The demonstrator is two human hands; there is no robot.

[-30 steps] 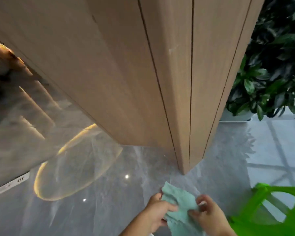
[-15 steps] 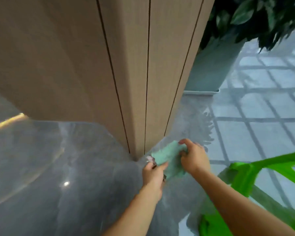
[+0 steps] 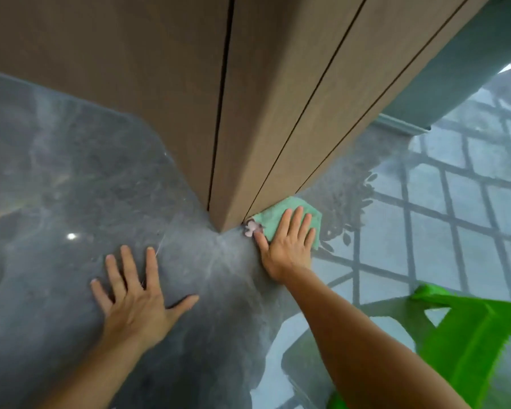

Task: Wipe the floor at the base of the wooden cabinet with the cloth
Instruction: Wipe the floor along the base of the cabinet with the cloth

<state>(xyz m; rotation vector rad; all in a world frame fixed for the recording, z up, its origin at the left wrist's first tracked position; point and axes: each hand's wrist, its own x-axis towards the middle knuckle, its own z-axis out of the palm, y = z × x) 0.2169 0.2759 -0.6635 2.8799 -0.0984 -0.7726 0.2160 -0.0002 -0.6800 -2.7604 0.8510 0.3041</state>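
A light green cloth (image 3: 281,212) lies flat on the glossy grey floor (image 3: 71,187), tight against the right side of the wooden cabinet (image 3: 248,98) near its corner. My right hand (image 3: 289,243) presses down on the cloth with fingers spread, covering much of it. A small pinkish patch (image 3: 250,228) shows at the cloth's left edge beside my thumb. My left hand (image 3: 136,296) rests flat on the bare floor, left of the cabinet corner, fingers apart and holding nothing.
A bright green plastic stool (image 3: 469,335) stands at the lower right, close to my right forearm. A pale planter base (image 3: 455,75) sits behind the cabinet at the upper right. The floor on the right reflects a window grid.
Both hands held the cloth in the air before. Now my left hand has let go and lies flat on the floor, and my right hand presses the cloth down at the cabinet's base.
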